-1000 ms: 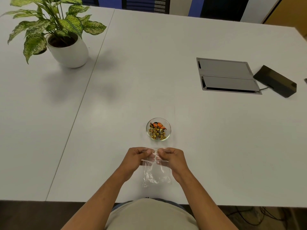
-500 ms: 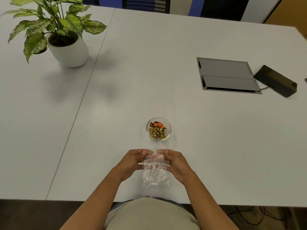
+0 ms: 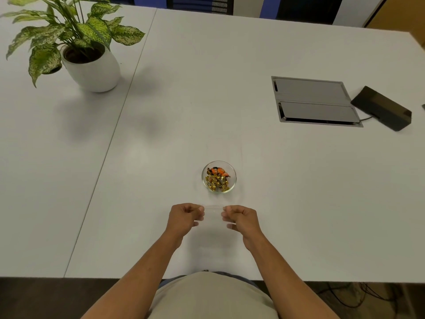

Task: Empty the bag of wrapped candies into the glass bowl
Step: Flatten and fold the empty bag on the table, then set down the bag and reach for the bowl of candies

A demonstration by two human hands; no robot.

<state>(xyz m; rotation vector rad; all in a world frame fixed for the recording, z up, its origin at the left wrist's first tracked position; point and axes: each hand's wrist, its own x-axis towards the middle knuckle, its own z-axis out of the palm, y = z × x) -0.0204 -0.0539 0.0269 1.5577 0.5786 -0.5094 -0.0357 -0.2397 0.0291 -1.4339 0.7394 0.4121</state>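
A small glass bowl (image 3: 232, 180) stands on the white table just beyond my hands. It holds several wrapped candies (image 3: 216, 179), mostly gold with an orange one at the back. A clear plastic bag (image 3: 213, 214) is stretched flat between my hands, with nothing visible inside it. My left hand (image 3: 185, 218) pinches its left edge. My right hand (image 3: 241, 219) pinches its right edge. Both hands hover a short way in front of the bowl.
A potted plant in a white pot (image 3: 92, 67) stands at the far left. A grey cable hatch (image 3: 315, 101) is set into the table at the right, with a black box (image 3: 381, 108) and its cable beside it. The table's near edge (image 3: 92, 276) runs below my forearms.
My hands have moved apart, pulling the crumpled bag out flat between them. The bowl and candies have not moved.
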